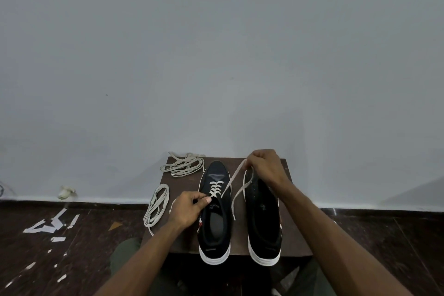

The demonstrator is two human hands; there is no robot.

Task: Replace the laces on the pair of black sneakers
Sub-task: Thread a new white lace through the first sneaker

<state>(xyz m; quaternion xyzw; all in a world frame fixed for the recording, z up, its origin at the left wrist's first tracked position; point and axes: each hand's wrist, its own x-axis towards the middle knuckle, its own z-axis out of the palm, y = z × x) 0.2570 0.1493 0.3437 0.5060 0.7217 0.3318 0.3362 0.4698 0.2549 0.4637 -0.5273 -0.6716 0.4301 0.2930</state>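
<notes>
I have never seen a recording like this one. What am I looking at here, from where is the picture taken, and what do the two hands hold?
There is no machine here: a person works with two bare hands. The single picture comes from a camera worn on the person's head, looking forward and down, so the arms reach in from the bottom.

On a small dark table against a pale wall stand two black sneakers with white soles. The left sneaker is partly laced with a pale lace. The right sneaker shows no lacing.

The left hand pinches the lace at an eyelet of the left sneaker. The right hand holds the lace's free end, raised above the right sneaker.

Two loose bundles of laces lie on the table's left side, one far, one nearer.
</notes>
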